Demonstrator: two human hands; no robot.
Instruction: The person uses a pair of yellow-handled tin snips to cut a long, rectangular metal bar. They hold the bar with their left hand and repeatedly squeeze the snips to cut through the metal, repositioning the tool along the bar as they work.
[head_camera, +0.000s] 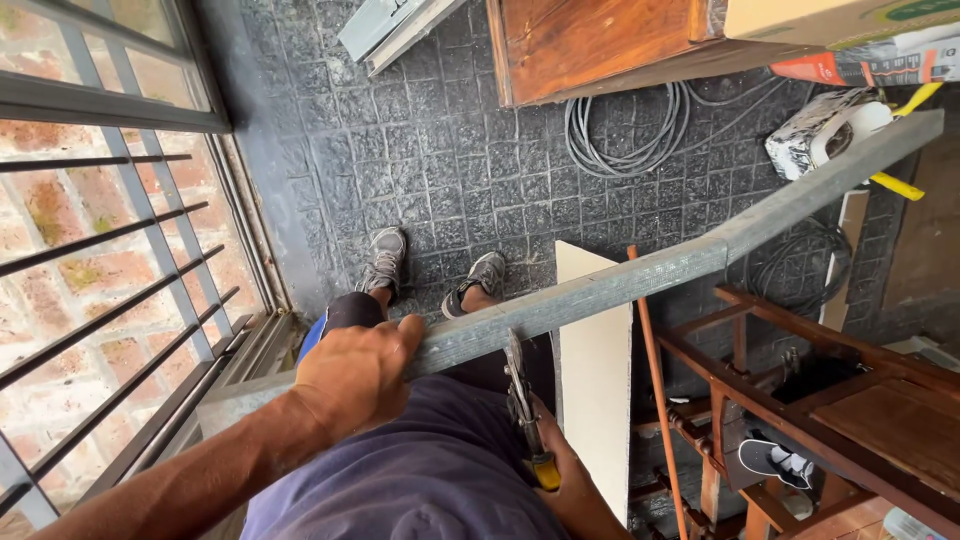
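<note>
Left hand (355, 375) fingers around metal channel (640, 280)

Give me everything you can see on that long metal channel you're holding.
The metal channel is a long, dull grey strip, apparently galvanised steel, with a folded edge. It runs level at waist height from lower left to upper right, over the dark paved floor. The left hand grips it from above near its left end. Snips in the right hand bite its lower edge near the middle.

Soft, even daylight enters through the barred window (100, 250) left of the gripping left hand (355, 375) — shadows faint, no glare, focus sharp — with wide-angle bending toward the edges.
</note>
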